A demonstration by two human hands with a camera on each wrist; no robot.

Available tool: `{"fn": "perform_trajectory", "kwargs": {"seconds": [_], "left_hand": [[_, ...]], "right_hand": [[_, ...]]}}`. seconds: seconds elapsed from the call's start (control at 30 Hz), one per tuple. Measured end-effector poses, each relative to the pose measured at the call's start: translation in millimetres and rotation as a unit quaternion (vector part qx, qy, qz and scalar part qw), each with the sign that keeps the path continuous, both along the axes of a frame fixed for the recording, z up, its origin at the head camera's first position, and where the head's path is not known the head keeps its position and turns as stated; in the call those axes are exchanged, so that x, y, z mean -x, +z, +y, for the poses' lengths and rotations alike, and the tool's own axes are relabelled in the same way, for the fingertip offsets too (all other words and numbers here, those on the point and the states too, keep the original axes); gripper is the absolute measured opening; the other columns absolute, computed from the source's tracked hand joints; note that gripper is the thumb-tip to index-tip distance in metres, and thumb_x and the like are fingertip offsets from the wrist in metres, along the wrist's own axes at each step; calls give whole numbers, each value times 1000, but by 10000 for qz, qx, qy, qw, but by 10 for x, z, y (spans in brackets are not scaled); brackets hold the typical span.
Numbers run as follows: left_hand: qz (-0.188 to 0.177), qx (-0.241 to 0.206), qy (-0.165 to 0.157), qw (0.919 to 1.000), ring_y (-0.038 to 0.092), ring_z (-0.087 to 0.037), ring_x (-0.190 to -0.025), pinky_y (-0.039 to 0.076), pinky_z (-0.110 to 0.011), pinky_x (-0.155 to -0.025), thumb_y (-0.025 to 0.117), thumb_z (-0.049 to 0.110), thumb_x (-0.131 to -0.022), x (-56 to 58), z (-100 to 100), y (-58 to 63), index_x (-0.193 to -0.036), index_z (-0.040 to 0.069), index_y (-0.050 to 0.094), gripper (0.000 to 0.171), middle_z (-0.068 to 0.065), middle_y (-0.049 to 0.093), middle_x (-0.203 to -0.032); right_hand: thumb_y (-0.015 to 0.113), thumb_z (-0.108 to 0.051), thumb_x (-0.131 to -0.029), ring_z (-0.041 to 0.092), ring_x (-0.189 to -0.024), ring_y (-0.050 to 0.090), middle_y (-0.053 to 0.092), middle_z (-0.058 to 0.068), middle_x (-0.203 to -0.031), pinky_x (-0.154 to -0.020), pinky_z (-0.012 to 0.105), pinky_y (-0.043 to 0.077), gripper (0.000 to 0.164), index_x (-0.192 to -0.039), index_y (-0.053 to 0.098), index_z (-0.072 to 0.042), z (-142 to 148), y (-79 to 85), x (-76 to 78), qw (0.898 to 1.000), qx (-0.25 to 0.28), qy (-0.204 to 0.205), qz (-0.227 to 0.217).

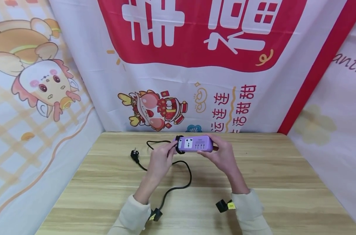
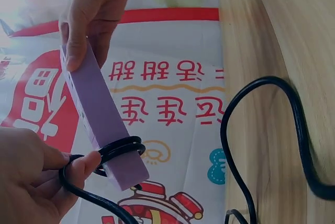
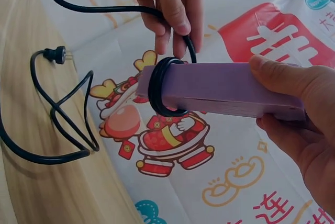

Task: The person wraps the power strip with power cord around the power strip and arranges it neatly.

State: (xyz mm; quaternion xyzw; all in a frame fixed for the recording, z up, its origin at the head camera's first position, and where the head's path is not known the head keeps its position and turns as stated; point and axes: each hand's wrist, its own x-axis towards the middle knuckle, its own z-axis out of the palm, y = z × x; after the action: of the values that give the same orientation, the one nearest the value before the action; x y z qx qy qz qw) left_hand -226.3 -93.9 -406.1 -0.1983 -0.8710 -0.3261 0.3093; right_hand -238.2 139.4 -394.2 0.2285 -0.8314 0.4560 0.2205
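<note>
A purple power strip [image 1: 200, 143], with sockets and several USB ports on its face, is held up above the table. My right hand [image 1: 223, 155] grips one end of it, thumb on one side and fingers on the other. Black cord loops [image 3: 159, 90] wrap around the opposite end. Beside those loops my left hand [image 1: 160, 160] pinches the cord [image 2: 99, 199] between thumb and fingers. From there the cord runs down to the tabletop in loose curves, ending in a black plug [image 1: 135, 155] with its metal pins showing.
The wooden table [image 1: 272, 176] meets a printed cloth [image 1: 239, 98] at its back edge. More printed cloth [image 1: 28, 130] hangs on the left, and another sheet on the right. Small black devices with yellow labels [image 1: 231, 205] sit at both wrists.
</note>
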Motion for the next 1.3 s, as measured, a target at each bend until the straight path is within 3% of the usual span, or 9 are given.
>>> {"fn": "perform_trajectory", "kwargs": {"seconds": [0.17, 0.37, 0.47, 0.57, 0.67, 0.8, 0.97, 1.13, 1.3], "left_hand": [[-651, -963, -538, 9918, 74, -17, -72, 59, -25, -63, 62, -1, -95, -12, 25, 8, -122, -5, 67, 28, -12, 76, -86], [-1629, -1917, -1233, 9600, 75, -23, -75, 61, -29, -68, 58, -1, -98, -39, 74, -6, -113, -7, 70, 20, -14, 75, -82], [-1842, -2063, -1558, 9483, 74, -27, -75, 62, -37, -71, 57, 0, -98, -44, 105, -32, -102, -5, 71, 15, -16, 74, -80], [-1863, -2001, -1688, 9470, 74, -29, -77, 62, -36, -72, 58, -1, -98, -53, 129, -55, -102, -5, 71, 14, -16, 74, -81], [-1869, -1770, -1691, 9514, 74, -26, -78, 61, -28, -71, 58, 2, -98, -52, 143, -86, -102, -3, 71, 14, -13, 75, -81], [-1957, -1493, -1740, 9535, 74, -20, -77, 58, -21, -71, 57, 6, -100, -33, 155, -137, -99, 2, 72, 15, -8, 75, -80], [-2060, -1554, -1900, 9473, 74, -25, -77, 60, -26, -72, 56, 6, -100, -5, 155, -179, -98, 0, 71, 16, -11, 75, -81], [-2210, -1544, -2217, 9371, 74, -25, -79, 61, -38, -76, 55, 7, -101, 3, 154, -191, -96, -1, 71, 18, -16, 75, -83], [-2259, -1441, -2271, 9363, 74, -18, -77, 60, -27, -75, 55, 9, -102, 14, 148, -211, -95, 0, 72, 21, -11, 75, -82]], "right_hand": [[87, -14, -76, 23, -104, 68, 68, 8, -125, -77, 32, 61, 59, -130, 64, -14, 46, -36, 39, 9993, 297, -222, 46], [86, -16, -78, 25, -102, 68, 68, 14, -123, -77, 19, 58, 60, -133, 62, -11, 131, -45, 53, 9945, 825, -619, -157], [85, -17, -79, 28, -105, 67, 67, 17, -125, -79, 13, 55, 66, -138, 58, -8, 176, -31, 59, 9871, 1335, -718, -506], [85, -17, -79, 29, -109, 64, 64, 19, -128, -81, 14, 55, 69, -140, 56, -8, 179, -15, 68, 9775, 1802, -679, -861], [85, -19, -79, 26, -113, 62, 62, 17, -132, -84, 15, 55, 71, -142, 55, -10, 156, -8, 74, 9674, 2128, -677, -1193], [84, -16, -80, 19, -115, 60, 59, 15, -135, -90, 16, 53, 73, -145, 51, -13, 152, 9, 78, 9437, 2762, -707, -1680], [81, -5, -81, 15, -107, 63, 62, 9, -125, -92, 19, 54, 68, -143, 54, -11, 154, 53, 69, 9118, 3596, -610, -1887], [78, 0, -82, 14, -105, 65, 64, 3, -119, -94, 22, 54, 70, -145, 51, -9, 121, 92, 55, 8914, 4034, -357, -2033], [75, 3, -83, 15, -107, 65, 63, 5, -122, -96, 24, 53, 70, -147, 47, -8, 69, 118, 30, 8780, 4235, -164, -2224]]}}
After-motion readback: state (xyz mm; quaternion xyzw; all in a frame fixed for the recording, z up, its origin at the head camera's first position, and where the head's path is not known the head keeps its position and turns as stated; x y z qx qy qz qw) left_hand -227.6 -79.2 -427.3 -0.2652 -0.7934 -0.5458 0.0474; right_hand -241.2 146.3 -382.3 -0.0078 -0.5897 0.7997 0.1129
